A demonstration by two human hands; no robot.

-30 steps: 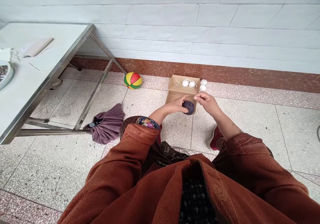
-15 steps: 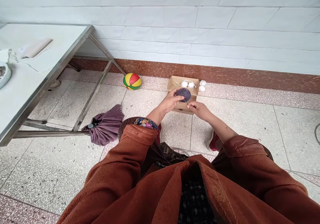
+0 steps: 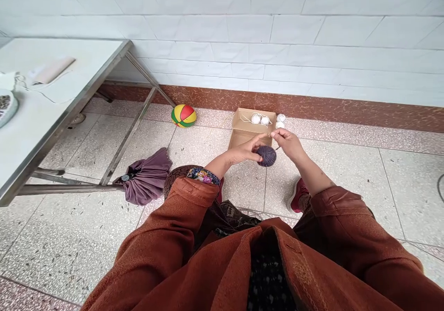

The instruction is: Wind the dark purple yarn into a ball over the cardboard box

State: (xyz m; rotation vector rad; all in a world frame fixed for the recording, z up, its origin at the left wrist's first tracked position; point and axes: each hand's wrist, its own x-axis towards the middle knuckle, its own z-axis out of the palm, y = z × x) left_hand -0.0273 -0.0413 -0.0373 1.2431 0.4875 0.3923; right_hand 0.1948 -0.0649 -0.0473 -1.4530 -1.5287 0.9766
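Note:
My left hand [image 3: 244, 152] holds a dark purple-grey yarn ball [image 3: 267, 156] between its thumb and fingers. Close by on the right, my right hand [image 3: 287, 143] is closed in a pinch on the yarn strand, a short piece of which shows between it and the ball. Just beyond both hands an open brown cardboard box [image 3: 238, 138] rests on the floor, partly covered by them. White yarn balls [image 3: 255, 118] with a loose strand lie at its far side. More white balls [image 3: 281, 118] sit on the floor against the box's right side.
A metal-framed white table [image 3: 100, 54] stands at the left, with a rolled cloth [image 3: 54, 70] and a bowl [image 3: 7, 107] on it. A coloured ball [image 3: 183, 115] lies near the wall. A folded purple umbrella [image 3: 147, 177] leans by the table's lower bar.
The dark yarn ball and my left hand have moved right and nearer to me, and the ball has turned. My right hand has risen a little, drawn up and to the right.

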